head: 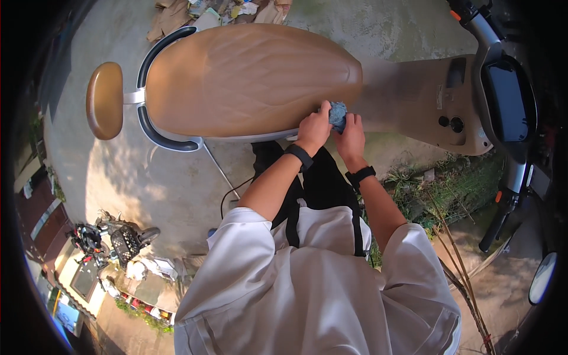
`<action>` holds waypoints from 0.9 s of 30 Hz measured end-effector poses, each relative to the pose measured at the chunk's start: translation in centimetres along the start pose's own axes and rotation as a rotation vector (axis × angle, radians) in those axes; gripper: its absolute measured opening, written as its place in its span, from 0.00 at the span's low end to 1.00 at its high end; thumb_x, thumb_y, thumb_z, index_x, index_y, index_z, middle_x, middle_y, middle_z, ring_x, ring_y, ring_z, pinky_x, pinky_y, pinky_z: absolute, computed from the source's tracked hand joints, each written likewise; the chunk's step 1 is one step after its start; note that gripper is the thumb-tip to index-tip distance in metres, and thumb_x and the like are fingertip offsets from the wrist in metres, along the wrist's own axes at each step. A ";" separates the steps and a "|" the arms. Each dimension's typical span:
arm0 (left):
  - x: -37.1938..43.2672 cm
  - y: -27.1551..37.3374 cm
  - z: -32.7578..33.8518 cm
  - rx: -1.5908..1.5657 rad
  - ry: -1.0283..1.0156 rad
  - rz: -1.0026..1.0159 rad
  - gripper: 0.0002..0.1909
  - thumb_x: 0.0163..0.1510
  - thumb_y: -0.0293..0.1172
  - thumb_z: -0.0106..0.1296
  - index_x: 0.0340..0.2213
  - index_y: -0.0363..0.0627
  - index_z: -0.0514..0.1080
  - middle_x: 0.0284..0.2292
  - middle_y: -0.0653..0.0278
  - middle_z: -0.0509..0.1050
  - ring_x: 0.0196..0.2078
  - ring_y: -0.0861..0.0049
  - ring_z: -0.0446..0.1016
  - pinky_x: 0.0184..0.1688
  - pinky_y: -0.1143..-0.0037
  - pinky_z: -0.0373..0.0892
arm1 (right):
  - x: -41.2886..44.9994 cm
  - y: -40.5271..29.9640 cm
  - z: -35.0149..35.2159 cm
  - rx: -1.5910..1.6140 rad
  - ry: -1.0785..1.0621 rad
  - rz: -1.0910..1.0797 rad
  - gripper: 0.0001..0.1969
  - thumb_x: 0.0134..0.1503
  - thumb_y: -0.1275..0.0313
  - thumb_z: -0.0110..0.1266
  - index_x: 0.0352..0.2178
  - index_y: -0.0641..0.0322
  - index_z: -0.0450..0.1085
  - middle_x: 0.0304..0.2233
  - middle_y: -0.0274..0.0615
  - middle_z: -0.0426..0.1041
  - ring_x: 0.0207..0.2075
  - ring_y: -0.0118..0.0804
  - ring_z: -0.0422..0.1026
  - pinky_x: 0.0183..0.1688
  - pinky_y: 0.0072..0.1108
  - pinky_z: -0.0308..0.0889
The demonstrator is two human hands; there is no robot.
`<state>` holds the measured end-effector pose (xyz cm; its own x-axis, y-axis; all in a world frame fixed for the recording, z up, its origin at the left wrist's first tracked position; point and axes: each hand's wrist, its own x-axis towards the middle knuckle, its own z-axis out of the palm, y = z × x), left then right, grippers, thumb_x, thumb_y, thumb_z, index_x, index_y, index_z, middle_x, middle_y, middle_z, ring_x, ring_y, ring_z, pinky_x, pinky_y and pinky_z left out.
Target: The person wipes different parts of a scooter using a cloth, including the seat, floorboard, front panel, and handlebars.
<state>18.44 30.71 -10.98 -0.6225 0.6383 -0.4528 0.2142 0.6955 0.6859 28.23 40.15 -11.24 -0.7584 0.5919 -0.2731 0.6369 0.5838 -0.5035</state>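
Observation:
A crumpled blue-grey cloth (338, 116) is bunched between my two hands beside the near front edge of a scooter's brown quilted seat (253, 75). My left hand (314, 129) grips the cloth from its left side, thumb uppermost. On the other side, the fingers of my right hand (350, 136) close on the same cloth. Both wrists wear black bands. Past the seat's front end lies the brown footboard (381, 95), which rises into the front panel (432, 102) with its ignition switch.
A backrest pad (104, 101) and grab rail (144, 71) stand behind the seat. To the right are the handlebar's dark display (508, 100) and a mirror (542, 278). Grass (448, 186) and long sticks (463, 279) lie nearby. Flattened cardboard (171, 20) lies beyond; another two-wheeler (120, 239) is lower left.

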 end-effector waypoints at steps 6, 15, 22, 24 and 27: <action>-0.4 3.9 4.8 -0.161 -0.075 0.115 0.24 0.53 0.30 0.56 0.49 0.45 0.60 0.36 0.47 0.77 0.39 0.47 0.75 0.37 0.57 0.70 | -1.8 7.8 -3.5 0.193 -0.051 0.037 0.28 0.46 0.78 0.60 0.50 0.70 0.60 0.46 0.57 0.64 0.48 0.60 0.65 0.51 0.38 0.63; 2.9 4.9 -0.4 -0.211 0.408 0.107 0.27 0.50 0.29 0.56 0.52 0.47 0.65 0.41 0.51 0.75 0.41 0.53 0.75 0.39 0.62 0.72 | 5.2 1.4 -3.1 0.263 0.114 -0.249 0.37 0.54 0.73 0.60 0.63 0.62 0.51 0.59 0.60 0.53 0.58 0.59 0.59 0.58 0.38 0.60; 1.3 2.2 -1.5 -0.220 0.288 0.029 0.18 0.50 0.27 0.56 0.43 0.43 0.65 0.35 0.49 0.77 0.38 0.49 0.75 0.38 0.59 0.71 | 3.5 0.3 -0.4 0.312 0.148 -0.167 0.28 0.48 0.72 0.64 0.50 0.66 0.64 0.48 0.55 0.61 0.49 0.58 0.66 0.49 0.37 0.66; -0.4 0.5 -1.4 -0.177 0.266 -0.009 0.19 0.50 0.28 0.56 0.43 0.44 0.65 0.35 0.49 0.77 0.38 0.48 0.75 0.38 0.59 0.71 | 1.9 -0.2 1.3 0.344 0.110 -0.126 0.28 0.46 0.72 0.64 0.50 0.65 0.64 0.46 0.53 0.61 0.46 0.56 0.67 0.47 0.38 0.66; -4.1 -2.3 -1.9 -0.098 0.226 -0.145 0.19 0.50 0.29 0.56 0.44 0.45 0.65 0.36 0.49 0.77 0.39 0.48 0.75 0.39 0.60 0.71 | -1.4 -1.8 3.7 0.375 0.004 -0.123 0.28 0.45 0.72 0.65 0.49 0.61 0.65 0.44 0.52 0.62 0.43 0.59 0.69 0.42 0.38 0.69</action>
<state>19.03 25.87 -9.61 -0.7959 0.4370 -0.4190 0.0439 0.7319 0.6800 27.64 36.20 -12.92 -0.8248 0.5326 -0.1898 0.4463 0.4072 -0.7969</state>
